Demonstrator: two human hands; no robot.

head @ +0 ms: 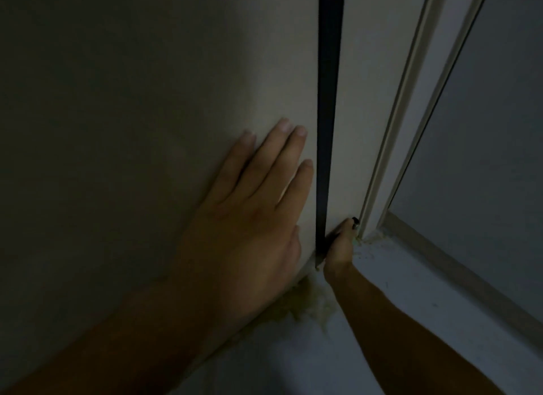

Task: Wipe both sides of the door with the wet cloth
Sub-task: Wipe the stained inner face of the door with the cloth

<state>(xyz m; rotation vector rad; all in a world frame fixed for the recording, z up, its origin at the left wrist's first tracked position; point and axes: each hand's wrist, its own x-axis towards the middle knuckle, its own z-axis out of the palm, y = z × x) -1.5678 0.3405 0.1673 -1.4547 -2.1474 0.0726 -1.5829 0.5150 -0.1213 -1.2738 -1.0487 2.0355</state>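
Step, as judged: wiping low on far side of door (pixel 147 106).
Left hand (pixel 252 218) at centre, flat on near face, fingers straight, bracing.
Right hand (pixel 340 244) at 5 o'clock, past dark edge (pixel 329 100), by foot of frame (pixel 390 130); too dark to tell its grip.
Cloth not clearly seen; dark scrap (pixel 333 237) at right hand may be it.
Next: keep door steady, stroke upward on far face.

The door (pixel 117 100) walls off the whole left half of our view, our left hand (pixel 244 218) flat on it. Right of its dark edge (pixel 327 115), only a narrow strip runs before the door frame (pixel 393 130), and our right hand (pixel 340 244) plugs its bottom. Floor (pixel 396 306) at lower right lies open.
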